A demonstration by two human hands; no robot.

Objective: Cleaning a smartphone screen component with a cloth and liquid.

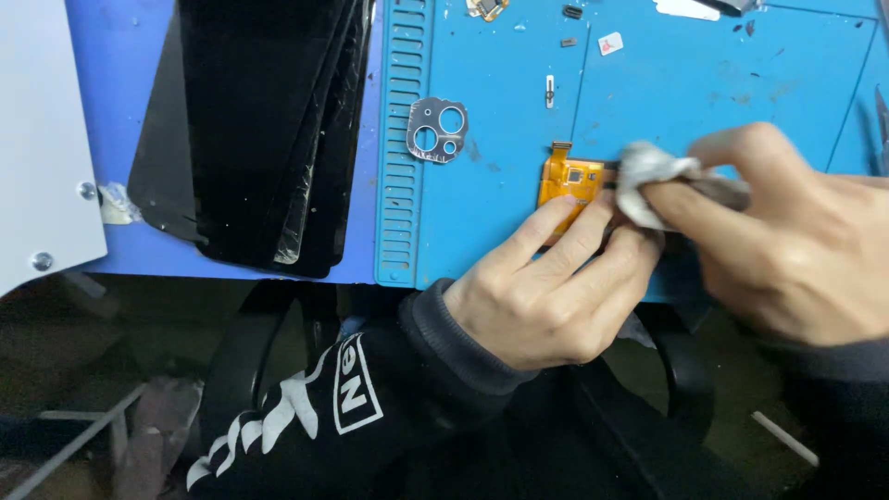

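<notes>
Blue workbench (120, 56) under a lighter blue silicone repair mat (500, 185) with a slotted strip along its left edge; dark floor and a chair arm below the near edge. At far left, one white panel (37, 130) with two screw heads. On the bench left of the mat, a fanned stack of black phone screen panels (259, 120), at least four, exact count not readable. On the mat, one silver camera-lens bracket (437, 129) with three round holes, lying flat and apart from the hands. Along the top edge, a handful of tiny loose parts, too small to identify. No trays or bins in view.

Left hand (546, 287), in a black sleeve with white print, fingers pressed down flat against one orange flex-cable assembly (569, 181) near the mat's front edge, pinning it. Right hand (787, 231), fingers clenched around one crumpled white wipe (648, 176), wipe touching the flex assembly's right side.
</notes>
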